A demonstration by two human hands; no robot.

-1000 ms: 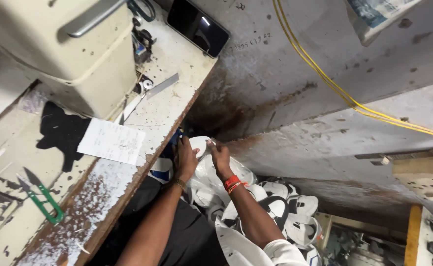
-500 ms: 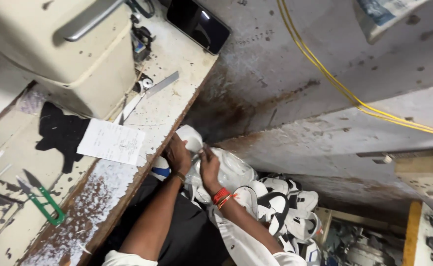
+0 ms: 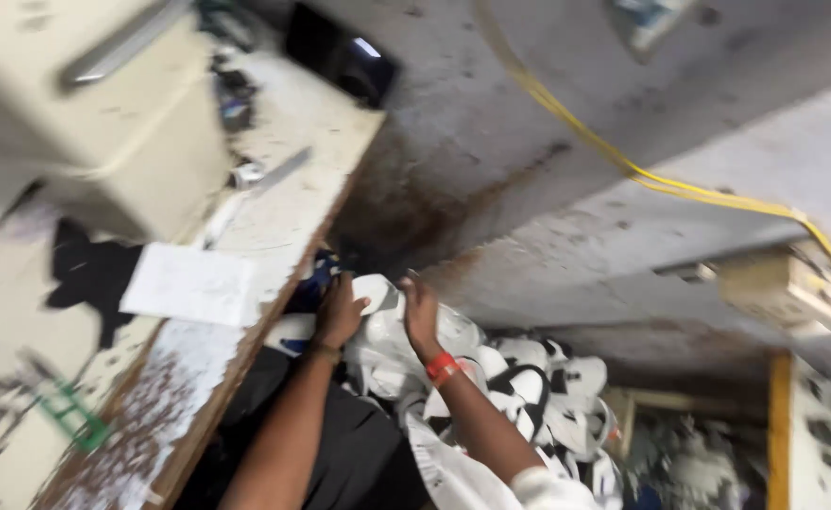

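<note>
Head view, blurred by motion. The left hand (image 3: 340, 312) and the right hand (image 3: 420, 316) both rest on a heap of white fabric pieces (image 3: 382, 331) that lies below the edge of the worktable (image 3: 274, 227), on and beside the person's dark-clothed lap (image 3: 340, 453). The left hand's fingers are curled over the top of the heap, near the table edge; whether they pinch a piece cannot be told through the blur. The right hand lies just beside it, fingers together and pressed flat against the fabric, thumb raised; a red band (image 3: 441, 367) circles its wrist, and a thin bracelet (image 3: 322, 351) circles the left wrist. More pieces, white with black trim (image 3: 529, 387), spread away to the right of the heap. A blue scrap (image 3: 316, 279) shows between the left hand and the table edge. On the table stand a cream sewing machine (image 3: 94, 104), a white paper (image 3: 188, 283) beside a black fabric patch (image 3: 89, 274), green-handled scissors (image 3: 70, 416) near the lower corner, and a dark phone (image 3: 340, 57) at the far end. A yellow cable (image 3: 642, 175) runs across the stained concrete floor (image 3: 548, 217) to a box (image 3: 779, 288) at the right.
</note>
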